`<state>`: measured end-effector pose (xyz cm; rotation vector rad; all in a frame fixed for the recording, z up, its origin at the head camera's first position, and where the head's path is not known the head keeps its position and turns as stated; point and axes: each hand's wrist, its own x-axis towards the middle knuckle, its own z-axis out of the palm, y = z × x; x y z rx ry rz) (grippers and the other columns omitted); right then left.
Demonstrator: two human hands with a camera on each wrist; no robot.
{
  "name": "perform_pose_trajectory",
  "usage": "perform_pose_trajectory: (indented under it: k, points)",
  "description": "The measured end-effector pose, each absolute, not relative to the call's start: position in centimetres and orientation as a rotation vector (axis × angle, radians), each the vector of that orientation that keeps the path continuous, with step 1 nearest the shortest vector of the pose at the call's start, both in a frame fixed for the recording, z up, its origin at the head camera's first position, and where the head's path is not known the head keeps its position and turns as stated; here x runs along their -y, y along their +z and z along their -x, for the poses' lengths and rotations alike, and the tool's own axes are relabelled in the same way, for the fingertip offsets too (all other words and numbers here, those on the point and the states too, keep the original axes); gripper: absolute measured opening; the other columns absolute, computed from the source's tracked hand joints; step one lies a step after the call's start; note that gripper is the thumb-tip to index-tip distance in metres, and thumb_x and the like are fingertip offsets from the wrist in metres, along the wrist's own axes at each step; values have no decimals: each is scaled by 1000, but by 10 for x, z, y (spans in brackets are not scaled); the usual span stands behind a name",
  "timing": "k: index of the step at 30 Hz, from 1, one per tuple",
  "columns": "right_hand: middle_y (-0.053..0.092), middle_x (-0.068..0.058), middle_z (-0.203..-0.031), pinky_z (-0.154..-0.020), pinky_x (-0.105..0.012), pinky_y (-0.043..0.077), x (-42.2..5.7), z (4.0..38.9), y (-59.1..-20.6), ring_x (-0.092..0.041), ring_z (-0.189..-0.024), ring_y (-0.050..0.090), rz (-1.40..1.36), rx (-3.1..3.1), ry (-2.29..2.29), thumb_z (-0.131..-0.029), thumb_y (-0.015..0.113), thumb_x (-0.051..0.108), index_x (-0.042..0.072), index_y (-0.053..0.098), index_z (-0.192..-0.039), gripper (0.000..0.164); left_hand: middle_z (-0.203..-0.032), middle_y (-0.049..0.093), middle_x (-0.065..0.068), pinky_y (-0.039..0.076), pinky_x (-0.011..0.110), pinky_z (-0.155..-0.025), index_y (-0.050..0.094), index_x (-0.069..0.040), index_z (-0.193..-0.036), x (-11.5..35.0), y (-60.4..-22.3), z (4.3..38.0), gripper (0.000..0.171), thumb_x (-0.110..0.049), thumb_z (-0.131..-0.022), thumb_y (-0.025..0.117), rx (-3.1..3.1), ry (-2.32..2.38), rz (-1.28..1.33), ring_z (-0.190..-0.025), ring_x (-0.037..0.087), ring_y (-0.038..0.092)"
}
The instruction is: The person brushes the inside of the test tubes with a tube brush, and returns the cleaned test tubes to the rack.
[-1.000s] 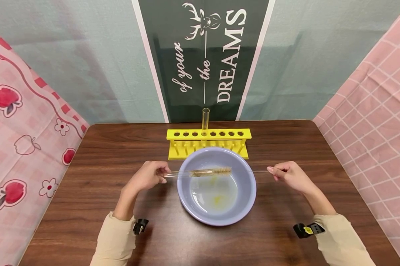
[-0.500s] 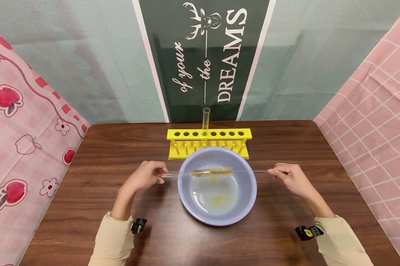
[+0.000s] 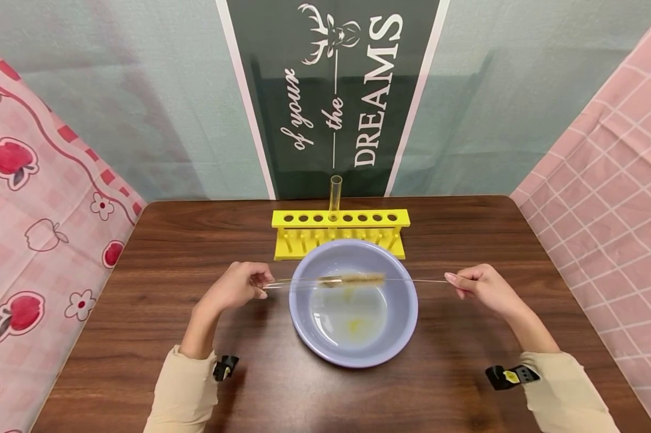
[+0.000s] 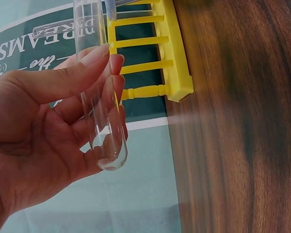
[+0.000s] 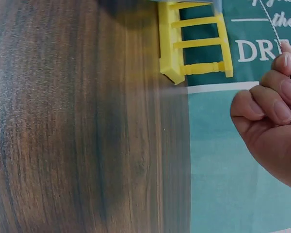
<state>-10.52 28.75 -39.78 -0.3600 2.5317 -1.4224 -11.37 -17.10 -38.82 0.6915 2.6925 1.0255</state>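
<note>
My left hand (image 3: 235, 285) holds a clear glass test tube (image 4: 112, 153) near its rounded end, between thumb and fingers. The tube lies almost level over the left part of a lavender basin (image 3: 407, 322). My right hand (image 3: 483, 290) pinches the thin twisted wire handle (image 3: 425, 280) of a test tube brush (image 3: 365, 279). Part of the tan bristles sits inside the tube, and the rest sticks out of its mouth, slightly blurred. Only the curled fingers (image 5: 276, 99) and a short length of wire appear in the right wrist view. Cloudy water with yellow patches fills the basin's bottom.
Behind the basin stands a yellow test tube rack (image 3: 354, 224), its front partly hidden by the rim. Another test tube (image 3: 335, 191) stands upright in one of its holes. Patterned cloths hang around the brown wooden table (image 3: 195, 234) at the back and both sides.
The right hand has moved a little to the right, drawing the brush slightly further out of the tube. The left hand and tube have barely shifted.
</note>
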Motion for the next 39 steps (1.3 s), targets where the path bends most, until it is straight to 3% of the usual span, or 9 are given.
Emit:
perform_pose_trajectory:
  k: [7, 14, 22, 39]
  points:
    - [30, 4, -47, -34, -36, 11, -299, 108, -398, -16, -40, 13, 254, -2198, -1627, -93, 49, 10, -5, 42, -54, 43, -67, 56, -3, 47, 25, -60, 62, -5, -76, 172, -388, 113, 25, 14, -63, 71, -2702, 1019, -693, -65, 10, 54]
    - [21, -4, -46, -38, -39, 7, -306, 108, -399, -21, -40, 12, 249, -2032, -1720, -94, 46, 9, -2, 40, -54, 42, -66, 56, -4, 47, 25, -60, 62, -6, -75, 173, -387, 113, 25, 15, -63, 70, -2731, 1003, -713, -64, 10, 55]
    - [17, -11, -48, -42, -42, 7, -311, 109, -402, -25, -42, 11, 322, -1960, -1745, -96, 42, 6, -3, 38, -56, 41, -66, 56, -4, 47, 25, -60, 62, -6, -75, 173, -386, 112, 26, 15, -63, 70, -2734, 1000, -716, -64, 10, 55]
    - [22, -11, -50, -39, -39, 12, -309, 107, -406, -25, -43, 14, 383, -2062, -1685, -94, 43, 3, -5, 41, -57, 39, -66, 56, -4, 47, 26, -60, 62, -4, -76, 176, -388, 112, 23, 15, -63, 69, -2721, 1016, -687, -64, 10, 54]
